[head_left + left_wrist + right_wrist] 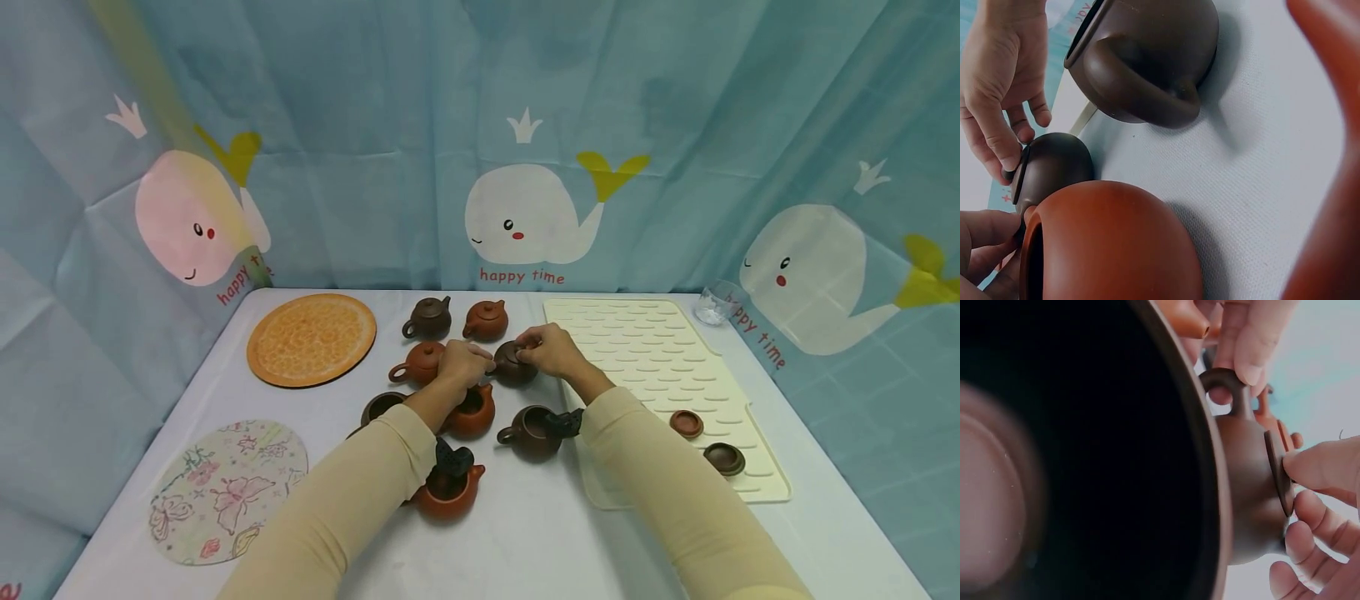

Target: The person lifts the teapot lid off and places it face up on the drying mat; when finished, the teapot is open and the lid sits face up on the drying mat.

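A small dark brown teapot [513, 372] sits between my hands near the middle of the table. My left hand [463, 367] pinches its handle [1229, 380], as the right wrist view shows. With thumb and fingertips, my right hand [553, 350] holds the dark lid [1277, 472], which rests on the pot's mouth. An open reddish-brown teapot [476, 414] stands just under my left wrist. Nearer to me is an open dark teapot [534, 440], large in the right wrist view. My left forearm partly hides another open dark teapot [382, 406].
Lidded teapots, one dark [431, 317] and two reddish [487, 320], stand behind and left. An open reddish teapot [448, 503] is in front. Two loose lids [686, 423] lie on the cream mat [637, 333]. A glass [716, 305], an orange mat [311, 340] and a floral mat [232, 492] lie around.
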{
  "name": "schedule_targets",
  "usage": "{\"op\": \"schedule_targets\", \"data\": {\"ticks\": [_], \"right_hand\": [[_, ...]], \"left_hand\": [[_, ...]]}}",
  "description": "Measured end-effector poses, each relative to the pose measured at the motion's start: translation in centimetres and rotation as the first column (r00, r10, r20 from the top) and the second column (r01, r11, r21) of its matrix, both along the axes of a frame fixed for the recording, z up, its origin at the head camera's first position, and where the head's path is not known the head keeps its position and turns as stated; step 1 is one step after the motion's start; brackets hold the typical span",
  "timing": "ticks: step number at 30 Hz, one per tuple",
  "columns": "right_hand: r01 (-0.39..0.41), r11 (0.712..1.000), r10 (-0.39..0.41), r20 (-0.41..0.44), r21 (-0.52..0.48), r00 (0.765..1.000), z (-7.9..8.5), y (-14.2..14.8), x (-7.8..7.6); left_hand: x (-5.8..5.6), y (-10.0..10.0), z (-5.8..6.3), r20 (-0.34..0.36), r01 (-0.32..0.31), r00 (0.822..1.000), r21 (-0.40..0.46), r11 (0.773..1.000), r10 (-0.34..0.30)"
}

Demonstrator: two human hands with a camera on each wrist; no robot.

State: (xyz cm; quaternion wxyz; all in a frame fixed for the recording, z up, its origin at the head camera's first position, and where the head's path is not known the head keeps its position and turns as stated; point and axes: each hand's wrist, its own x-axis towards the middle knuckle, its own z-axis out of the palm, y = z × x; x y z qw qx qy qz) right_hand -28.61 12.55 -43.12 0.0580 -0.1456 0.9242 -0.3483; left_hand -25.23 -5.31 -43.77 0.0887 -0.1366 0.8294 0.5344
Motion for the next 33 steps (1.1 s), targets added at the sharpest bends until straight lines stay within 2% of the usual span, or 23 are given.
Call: {"op": "schedule_targets", "data": {"ticks": [5,10,18,21,23,27,30,33], "right_hand": [[-0.026,0.999,0.028,-0.046,0.043,0.999,0.0,-0.1,0.0],[-0.002,1.000,0.004,-0.048,0.029,0.999,0.2,0.0,0.2],[0.068,0.997,-0.070,-0.058,-0.045,0.996,0.4,0.2,0.3],[0.095,0.987,-0.098,-0.014,-0.132,0.995,0.5,0.4,0.4],[0.113,0.967,-0.105,0.046,-0.229,0.993,0.5,0.5,0.5],[0.167,0.889,-0.098,0.179,-0.427,0.979,0.6,0.9,0.6],[0.207,0.828,-0.090,0.240,-0.521,0.967,0.8,1.1,0.7],[0.228,0.781,-0.073,0.278,-0.581,0.958,0.9,1.5,0.7]], "left_hand": [[0.0,0.0,-0.2,0.004,0.002,1.000,-0.003,1.000,-0.002],[-0.1,0.1,-0.2,0.013,0.004,1.000,-0.009,1.000,-0.003],[0.0,0.0,-0.3,0.013,0.001,1.000,-0.015,1.000,-0.001],[-0.1,0.0,-0.2,0.024,0.003,1.000,-0.002,1.000,-0.003],[-0.1,0.0,-0.2,0.033,0.003,0.999,0.008,1.000,-0.003],[-0.1,0.0,-0.1,0.047,0.001,0.999,0.022,1.000,-0.002],[-0.1,0.0,-0.1,0.054,0.002,0.999,0.029,1.000,-0.003],[-0.1,-0.1,-0.1,0.054,0.002,0.999,0.034,0.999,-0.004]]}}
